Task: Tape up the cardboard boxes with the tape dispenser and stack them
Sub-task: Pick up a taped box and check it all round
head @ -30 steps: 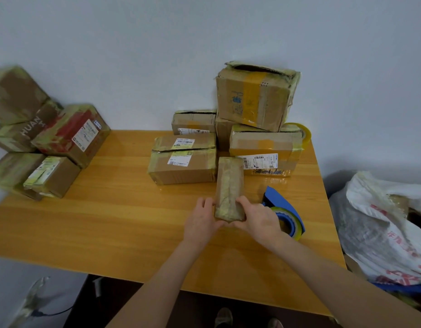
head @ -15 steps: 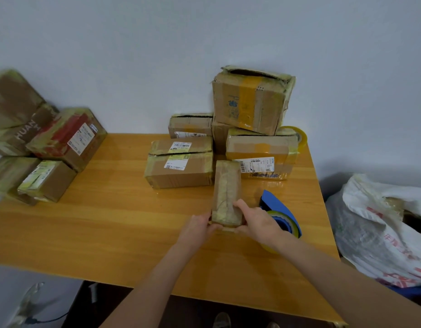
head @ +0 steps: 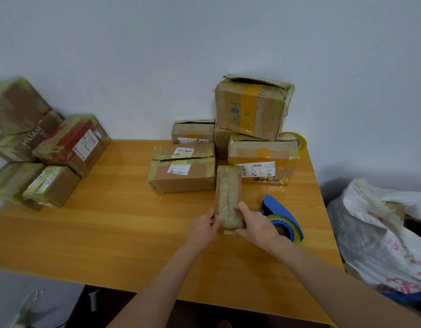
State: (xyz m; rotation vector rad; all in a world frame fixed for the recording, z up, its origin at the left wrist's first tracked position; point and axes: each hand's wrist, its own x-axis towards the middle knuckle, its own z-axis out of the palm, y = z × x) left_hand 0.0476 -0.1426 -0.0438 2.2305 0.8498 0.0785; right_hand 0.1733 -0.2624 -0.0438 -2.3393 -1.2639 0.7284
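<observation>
A small narrow cardboard box (head: 228, 188), wrapped in clear tape, lies lengthwise on the wooden table (head: 110, 233). My left hand (head: 204, 227) grips its near left corner and my right hand (head: 254, 223) grips its near right side. The blue tape dispenser (head: 282, 217) with a yellowish roll lies on the table just right of my right hand. Behind the small box stands a pile of several cardboard boxes (head: 252, 110), the largest on top with a torn lid.
A stack of taped boxes (head: 51, 150) sits at the table's left end. A spare tape roll (head: 299, 140) peeks out behind the pile. A white plastic sack (head: 382, 233) stands off the table's right edge. The wall runs close behind.
Both hands keep hold of the small box, which stays in place on the table. The view has shifted slightly downward.
</observation>
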